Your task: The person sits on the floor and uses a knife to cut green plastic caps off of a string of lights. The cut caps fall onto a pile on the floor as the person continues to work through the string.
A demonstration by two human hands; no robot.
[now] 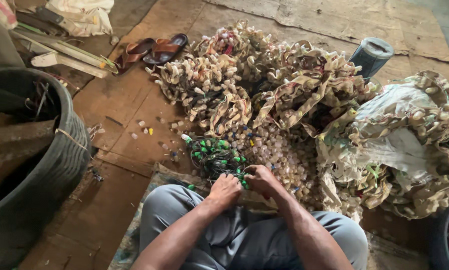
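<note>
Sitting on the floor with grey-trousered knees apart, the person works at a tangle just ahead of the lap. At the far left stands a large dark round rubber tub point(59, 160), and beyond it a pair of brown leather sandals point(152, 50) lies on the worn brown board floor point(119, 110). Nearer the middle, the left hand point(225, 190) is curled nearly closed, fingers pinching into the bundle of thin dark wire strung with small green plastic caps point(214, 152), which lies on the floor touching both hands. The right hand point(262, 179), just beside it, is likewise bent almost shut on the same bundle; exactly which strand each hand grips cannot be told. Behind them rise heaps of cream-coloured strips studded with pale caps point(264, 75), with loose pale plastic caps point(284, 150) spread beneath. Further right sit a blue-grey cylindrical can point(372, 55) and a pale woven sack point(399, 145). Judging from the knotting, working one strand at a time with short, gentle pulls would serve best here.
</note>
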